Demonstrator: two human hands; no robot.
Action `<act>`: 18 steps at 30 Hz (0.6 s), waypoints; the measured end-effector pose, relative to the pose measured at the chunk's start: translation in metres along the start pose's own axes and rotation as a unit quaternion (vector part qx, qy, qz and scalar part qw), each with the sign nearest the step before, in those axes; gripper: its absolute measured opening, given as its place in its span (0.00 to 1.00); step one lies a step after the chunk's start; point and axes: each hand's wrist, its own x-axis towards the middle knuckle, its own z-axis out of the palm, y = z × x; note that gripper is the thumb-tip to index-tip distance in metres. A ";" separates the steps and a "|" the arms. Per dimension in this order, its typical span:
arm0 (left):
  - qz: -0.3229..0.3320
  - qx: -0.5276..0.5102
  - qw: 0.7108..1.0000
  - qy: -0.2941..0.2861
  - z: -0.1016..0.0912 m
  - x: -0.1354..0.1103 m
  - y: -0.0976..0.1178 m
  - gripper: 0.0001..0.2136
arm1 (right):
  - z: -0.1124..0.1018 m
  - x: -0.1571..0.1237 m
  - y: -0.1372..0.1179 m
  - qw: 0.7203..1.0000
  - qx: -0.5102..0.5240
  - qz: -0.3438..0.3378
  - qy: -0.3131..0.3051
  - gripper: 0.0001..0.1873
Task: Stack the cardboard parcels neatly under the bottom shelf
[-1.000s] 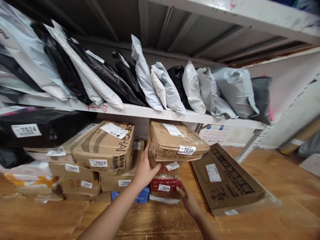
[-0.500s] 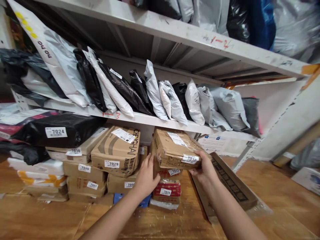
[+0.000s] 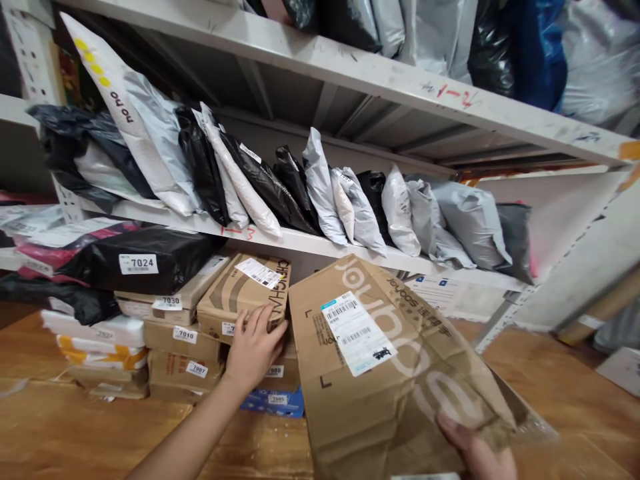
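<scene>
My right hand (image 3: 477,450) grips the near right edge of a large brown cardboard box (image 3: 380,400), its thumb on top and its fingers hidden below. The box is tilted toward me, showing a white shipping label and pale lettering. My left hand (image 3: 257,343) rests its fingertips, slightly apart, on the front right corner of another taped cardboard box (image 3: 220,290) that bears a white label on top. Beneath that box are more cartons, among them a small blue box (image 3: 273,401) and one numbered 7010 (image 3: 165,340).
A black wrapped parcel (image 3: 150,260) numbered 7024 lies on stacked boxes at left. Above, a white metal shelf (image 3: 350,257) carries a row of upright grey, white and black mailer bags (image 3: 323,187). A higher shelf (image 3: 400,87) holds more bags. Brown flooring (image 3: 260,447) lies in front.
The large box has come nearer in my right hand and tipped so its top faces me. My left hand has moved left onto the neighbouring box. The view has shifted slightly.
</scene>
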 end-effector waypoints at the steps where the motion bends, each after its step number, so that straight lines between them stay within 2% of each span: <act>1: 0.001 -0.001 1.000 0.010 0.000 -0.001 -0.001 0.13 | 0.021 -0.011 -0.015 0.999 0.020 0.023 0.040 0.37; 3: -0.002 -0.002 1.000 0.020 0.001 -0.003 -0.003 0.14 | 0.059 -0.033 -0.047 0.996 0.027 0.023 0.079 0.45; 5: -0.007 -0.005 1.000 0.018 0.002 -0.005 -0.006 0.17 | 0.088 -0.054 -0.076 0.994 0.014 -0.044 0.097 0.46; 8: 0.001 -0.015 1.000 0.012 0.004 -0.007 -0.012 0.20 | 0.115 -0.077 -0.104 0.985 -0.045 -0.151 0.076 0.45; 11: 0.021 -0.015 0.999 0.021 0.005 -0.008 -0.021 0.20 | 0.132 -0.086 -0.114 0.965 -0.134 -0.224 0.017 0.42; 13: 0.035 -0.007 0.999 0.022 0.004 -0.007 -0.027 0.20 | 0.139 -0.085 -0.118 0.954 -0.153 -0.256 -0.013 0.41; 18: 0.035 0.032 0.998 0.030 0.000 0.002 -0.032 0.16 | 0.137 -0.080 -0.125 0.948 -0.162 -0.266 -0.068 0.41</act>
